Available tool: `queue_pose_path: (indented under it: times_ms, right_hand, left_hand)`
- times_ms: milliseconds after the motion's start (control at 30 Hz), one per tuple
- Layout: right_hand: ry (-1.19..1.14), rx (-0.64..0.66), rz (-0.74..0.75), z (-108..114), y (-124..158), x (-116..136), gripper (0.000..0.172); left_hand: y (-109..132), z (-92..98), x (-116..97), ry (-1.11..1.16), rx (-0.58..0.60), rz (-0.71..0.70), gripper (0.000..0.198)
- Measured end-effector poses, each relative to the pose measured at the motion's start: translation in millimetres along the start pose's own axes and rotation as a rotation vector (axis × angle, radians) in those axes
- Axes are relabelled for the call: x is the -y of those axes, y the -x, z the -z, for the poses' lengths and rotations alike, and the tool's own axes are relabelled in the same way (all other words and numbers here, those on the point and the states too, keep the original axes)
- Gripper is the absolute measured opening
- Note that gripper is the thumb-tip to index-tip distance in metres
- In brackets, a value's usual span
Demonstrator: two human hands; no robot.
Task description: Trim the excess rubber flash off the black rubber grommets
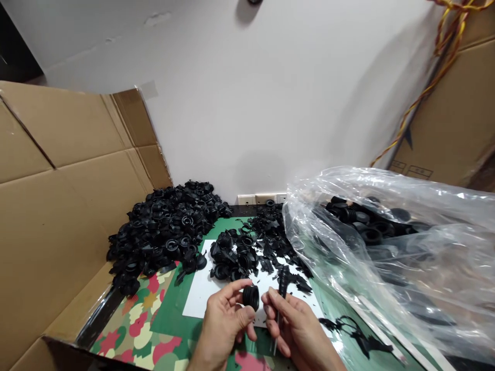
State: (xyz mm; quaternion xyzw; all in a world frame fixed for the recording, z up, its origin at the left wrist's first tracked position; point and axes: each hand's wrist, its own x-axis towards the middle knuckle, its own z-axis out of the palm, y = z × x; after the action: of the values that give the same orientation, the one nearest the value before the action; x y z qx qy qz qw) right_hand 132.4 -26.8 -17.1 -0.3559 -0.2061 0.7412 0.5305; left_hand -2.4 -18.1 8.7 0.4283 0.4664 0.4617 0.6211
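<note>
My left hand (224,322) pinches a small black ribbed rubber ring (251,297) between thumb and fingers, just above a white sheet (201,296). My right hand (297,327) is closed round a thin dark tool (281,293) whose tip points up beside the ring. The two hands almost touch at the bottom middle of the view. A small heap of the same black rubber parts (235,255) lies on the sheet right behind them, with black trimmings (278,247) scattered to its right.
A big pile of black rubber parts (162,226) lies at the left against an open cardboard box flap (62,190). A clear plastic bag (390,247) holding more parts fills the right. A camouflage-patterned mat (135,324) covers the table. A white wall stands behind.
</note>
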Motion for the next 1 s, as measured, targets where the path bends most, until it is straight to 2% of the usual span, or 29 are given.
queue_pose_path:
  times_ms: [100,233,500,767,1000]
  right_hand:
    - [-0.008,-0.018,0.016,3.7,0.0,1.0,0.042]
    - [0.003,-0.028,0.028,5.8,-0.5,2.2,0.046]
    - [0.113,-0.094,0.075,2.7,0.4,8.5,0.046]
    - [0.197,-0.044,0.097,3.0,-1.7,9.2,0.054]
    - [0.197,0.010,0.099,3.3,-5.8,7.1,0.058]
  left_hand:
    - [-2.5,5.5,0.8,0.176,0.099,0.069,0.045]
    - [-6.0,11.2,2.0,0.279,0.148,0.081,0.034]
    - [-7.9,14.3,4.7,0.284,0.169,0.080,0.031]
    - [-10.8,14.7,4.2,0.286,0.168,0.098,0.030]
    - [-14.5,19.3,9.4,0.332,0.254,0.094,0.034]
